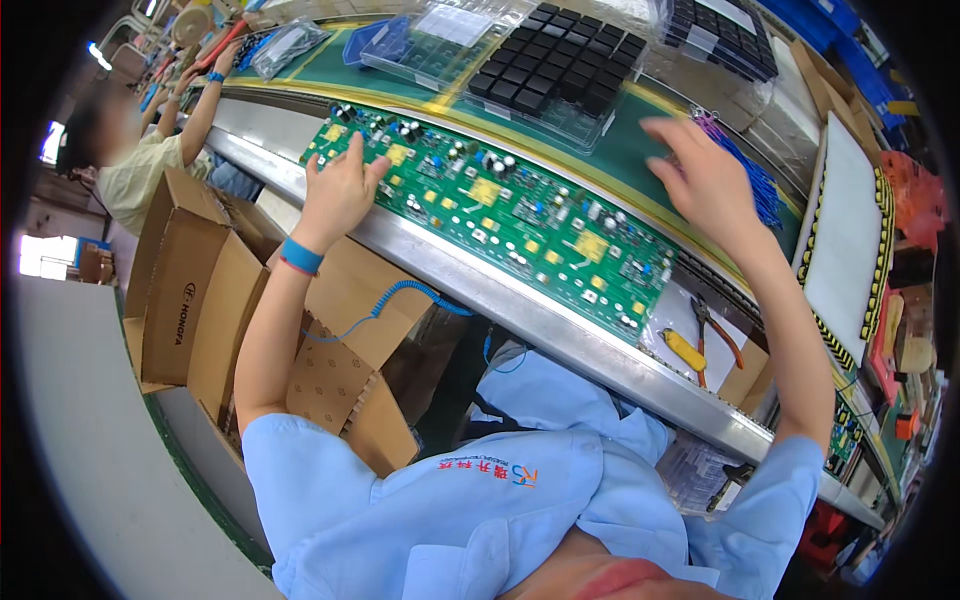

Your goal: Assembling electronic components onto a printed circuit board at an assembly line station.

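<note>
Green bench [622, 155] here. My left hand [338, 198] is spread over a circuit board [510, 225], right hand [702, 183] half-curled by blue wires [763, 183].

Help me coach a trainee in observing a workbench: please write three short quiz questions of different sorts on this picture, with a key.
1. Multiple choice: which of the camera wearer's hands is over the left end of the long green rectangular circuit board? A) left B) right C) both
2. True or false: the camera wearer has a narrow blue wristband on the left wrist.
3. Fill in: the small oblong thing beside the metal pliers with orange-red handles is mostly ____ in colour.

Key: 1. A, the left hand. 2. True. 3. Yellow.
</note>
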Tool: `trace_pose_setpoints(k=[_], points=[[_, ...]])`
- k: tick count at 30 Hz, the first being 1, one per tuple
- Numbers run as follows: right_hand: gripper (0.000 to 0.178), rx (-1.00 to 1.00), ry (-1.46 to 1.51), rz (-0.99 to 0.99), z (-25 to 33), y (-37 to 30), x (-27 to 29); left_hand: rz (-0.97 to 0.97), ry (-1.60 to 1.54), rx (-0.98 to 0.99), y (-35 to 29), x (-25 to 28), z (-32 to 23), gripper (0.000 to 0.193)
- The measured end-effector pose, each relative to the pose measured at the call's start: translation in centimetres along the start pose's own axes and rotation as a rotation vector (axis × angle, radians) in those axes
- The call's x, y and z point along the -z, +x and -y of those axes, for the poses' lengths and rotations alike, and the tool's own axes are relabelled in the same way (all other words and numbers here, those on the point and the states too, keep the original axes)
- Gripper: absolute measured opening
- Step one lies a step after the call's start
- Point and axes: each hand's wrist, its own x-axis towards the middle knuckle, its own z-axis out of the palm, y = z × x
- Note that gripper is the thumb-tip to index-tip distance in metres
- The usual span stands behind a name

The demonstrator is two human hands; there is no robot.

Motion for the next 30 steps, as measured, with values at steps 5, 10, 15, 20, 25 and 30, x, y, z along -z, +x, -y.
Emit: trace_pose_setpoints(k=[5, 10, 15, 20, 25, 30], points=[[0.047, -0.034, -0.142, -0.086, -0.7, 7.9, -5.2, -0.004, -0.048, -0.211, -2.7, 1.6, -5.7, 0.062], [0.043, -0.137, -0.245, 0.039, 0.0, 11.0, -6.1, 0.045, -0.082, -0.375, -4.6, 3.5, -10.8, 0.065], [0.037, -0.168, -0.304, 0.057, 1.6, 11.4, -6.5, 0.179, -0.137, -0.47, -4.8, 4.9, -13.4, 0.068], [0.037, -0.161, -0.23, 0.018, 0.0, 11.0, -6.0, 0.234, -0.004, -0.465, -0.5, 7.9, -14.9, 0.048], [0.023, -0.712, 1.255, 0.116, 1.2, 7.5, 2.8, -0.23, -0.165, -0.577, 10.5, 3.3, -15.5, 0.041], [0.022, -0.522, 1.677, 0.022, -1.1, -2.9, 6.2, -0.179, -0.88, -1.048, 16.5, -1.7, -15.0, 0.063]])
